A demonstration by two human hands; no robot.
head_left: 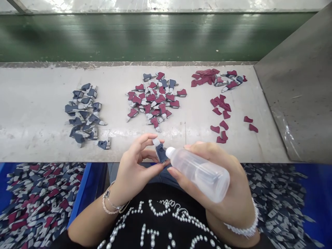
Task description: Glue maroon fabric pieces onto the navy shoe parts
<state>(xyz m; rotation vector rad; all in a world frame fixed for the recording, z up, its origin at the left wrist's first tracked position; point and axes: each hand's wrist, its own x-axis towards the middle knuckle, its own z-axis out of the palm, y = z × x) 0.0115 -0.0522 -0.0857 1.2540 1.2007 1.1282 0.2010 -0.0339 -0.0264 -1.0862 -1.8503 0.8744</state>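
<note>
A green strip (155, 38) runs behind the pale tabletop (38, 121), a metal panel (298, 83) stands at its right edge, two blue bins (80, 193) below its front edge. There, my left hand (137, 164) pinches one blue-grey part (160, 153); my right hand (230, 183) grips one bottle (198, 173).

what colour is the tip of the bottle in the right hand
The tip is white; the head view shows it.

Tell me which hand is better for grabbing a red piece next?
Probably the right hand: it is nearer the loose maroon pieces, though it must first put down the squeeze bottle. The left hand holds the navy-and-gray part.
</note>
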